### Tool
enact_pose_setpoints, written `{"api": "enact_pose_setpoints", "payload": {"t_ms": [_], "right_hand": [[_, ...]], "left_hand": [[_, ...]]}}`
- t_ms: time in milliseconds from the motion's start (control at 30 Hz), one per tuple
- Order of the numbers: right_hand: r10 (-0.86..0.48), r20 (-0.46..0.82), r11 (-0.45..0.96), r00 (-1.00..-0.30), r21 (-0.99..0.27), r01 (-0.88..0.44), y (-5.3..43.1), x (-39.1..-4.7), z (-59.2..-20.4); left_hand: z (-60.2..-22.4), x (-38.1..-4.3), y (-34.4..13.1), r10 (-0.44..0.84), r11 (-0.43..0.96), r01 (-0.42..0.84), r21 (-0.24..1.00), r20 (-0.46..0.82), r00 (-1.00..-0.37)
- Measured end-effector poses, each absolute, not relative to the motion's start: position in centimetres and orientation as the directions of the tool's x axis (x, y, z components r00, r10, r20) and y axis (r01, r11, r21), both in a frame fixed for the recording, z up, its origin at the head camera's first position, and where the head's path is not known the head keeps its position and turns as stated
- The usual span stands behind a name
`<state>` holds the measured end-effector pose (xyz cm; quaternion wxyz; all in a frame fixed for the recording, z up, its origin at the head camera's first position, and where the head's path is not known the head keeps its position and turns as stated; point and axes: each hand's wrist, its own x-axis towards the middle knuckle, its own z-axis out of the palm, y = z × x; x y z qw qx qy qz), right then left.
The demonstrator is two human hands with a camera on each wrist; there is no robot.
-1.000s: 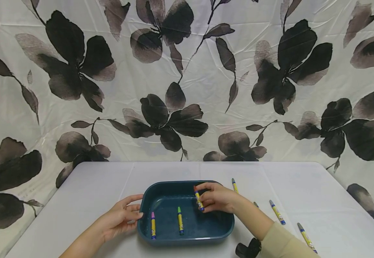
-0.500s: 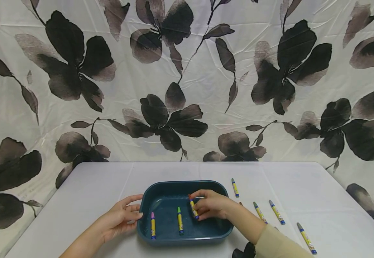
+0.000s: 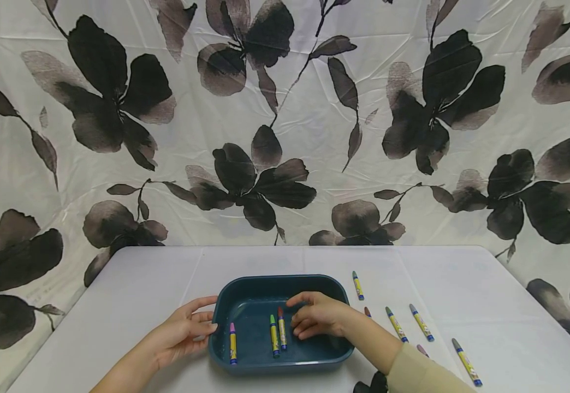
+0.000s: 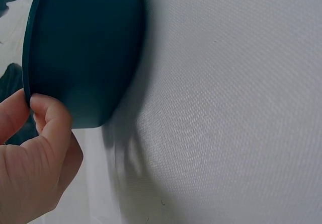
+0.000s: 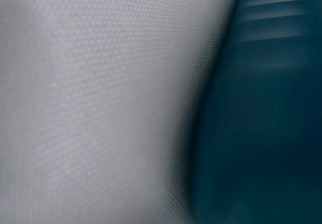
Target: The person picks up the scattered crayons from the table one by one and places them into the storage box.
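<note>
A dark teal plastic tray (image 3: 245, 368) stands on the table. My left hand (image 3: 179, 333) pinches its left rim; in the left wrist view, thumb and finger of that hand (image 4: 37, 153) meet across the rim of the tray (image 4: 85, 58). Inside lie a pink crayon (image 3: 233, 344) at the left, plus a green crayon (image 3: 274, 337) and a red-brown crayon (image 3: 282, 328) close together near the middle. My right hand (image 3: 316, 316) hovers inside the tray, just right of the red-brown crayon, fingers relaxed and holding nothing. The right wrist view shows only the tray's outer wall (image 5: 261, 133) and white cloth.
Several crayons lie right of the tray, among them a green crayon (image 3: 396, 323), a blue-grey crayon (image 3: 421, 323), a grey crayon (image 3: 467, 361) and one farther back (image 3: 358, 286). A black object (image 3: 373, 383) shows beneath the right sleeve. A flowered curtain (image 3: 285, 136) hangs behind the table.
My right hand has carried the red-brown crayon left and down, laid it beside the green one in the tray and let go. The left hand has stayed on the rim.
</note>
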<state>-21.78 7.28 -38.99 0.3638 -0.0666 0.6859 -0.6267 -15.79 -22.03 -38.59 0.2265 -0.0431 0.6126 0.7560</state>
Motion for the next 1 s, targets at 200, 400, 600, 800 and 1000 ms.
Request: {"api": "enact_pose_setpoints", "payload": {"t_ms": [200, 400, 600, 800, 1000], "right_hand": [[-0.547, -0.411, 0.201, -0.729, -0.910, 0.362, 7.4, -21.9, -38.8], [-0.548, -0.403, 0.203, -0.733, -0.914, 0.351, 7.5, -22.1, -38.5], [-0.555, -0.380, 0.199, -0.740, -0.924, 0.326, 7.7, -22.4, -38.2], [-0.562, -0.363, 0.184, -0.743, -0.931, 0.315, 7.9, -22.6, -37.9], [-0.567, -0.342, 0.170, -0.749, -0.939, 0.300, 8.2, -22.8, -37.4]], "left_hand": [[-38.5, -15.9, -22.1, 0.293, -0.145, -0.397, 0.906, -0.344, -0.892], [-38.5, -15.9, -22.0, 0.287, -0.142, -0.406, 0.903, -0.355, -0.890], [-38.5, -15.8, -22.0, 0.287, -0.143, -0.406, 0.903, -0.354, -0.890], [-38.5, -15.8, -22.0, 0.292, -0.150, -0.403, 0.903, -0.349, -0.890], [-38.6, -15.8, -22.1, 0.297, -0.160, -0.411, 0.897, -0.354, -0.887]]}}
